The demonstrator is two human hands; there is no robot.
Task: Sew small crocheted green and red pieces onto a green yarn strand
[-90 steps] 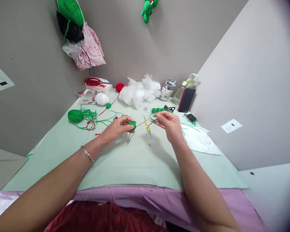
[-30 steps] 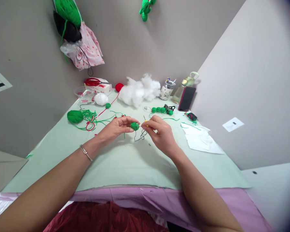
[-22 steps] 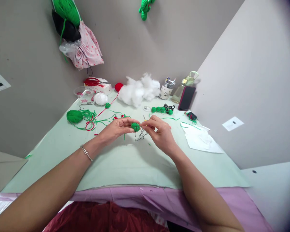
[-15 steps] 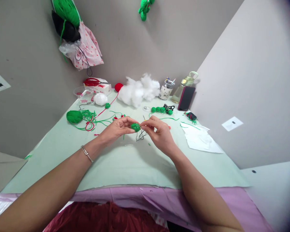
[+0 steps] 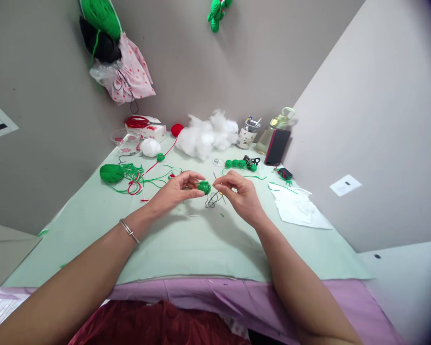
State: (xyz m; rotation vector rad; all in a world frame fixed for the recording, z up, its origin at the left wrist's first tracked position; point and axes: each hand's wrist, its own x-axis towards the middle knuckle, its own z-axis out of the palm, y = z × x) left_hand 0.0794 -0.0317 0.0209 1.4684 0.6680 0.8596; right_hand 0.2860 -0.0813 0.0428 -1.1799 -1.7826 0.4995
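My left hand [image 5: 181, 188] pinches a small green crocheted piece [image 5: 204, 187] between thumb and fingertips, above the table. Just right of it, my right hand [image 5: 239, 192] is closed in a pinch, its fingertips a small gap from the piece. Whatever those fingers hold is too fine to make out. Loose black thread [image 5: 211, 201] loops below and between the hands. Partly behind the right fingertips lies a thin tool with a yellow part [image 5: 221, 193]. Beyond the hands is a row of green crocheted balls [image 5: 239, 164].
A green yarn ball [image 5: 111, 173] with tangled strands lies left. White stuffing [image 5: 206, 135] is heaped at the back, beside a red yarn ball [image 5: 176, 129]. Red scissors [image 5: 138, 121] rest on a box. A pen cup [image 5: 247, 135], bottle [image 5: 269, 136], phone [image 5: 278, 147] and white paper [image 5: 298, 206] stand or lie right.
My right fingertips have drawn slightly away from the green piece, opening a gap. The piece has turned and shifted a little right in my left hand.
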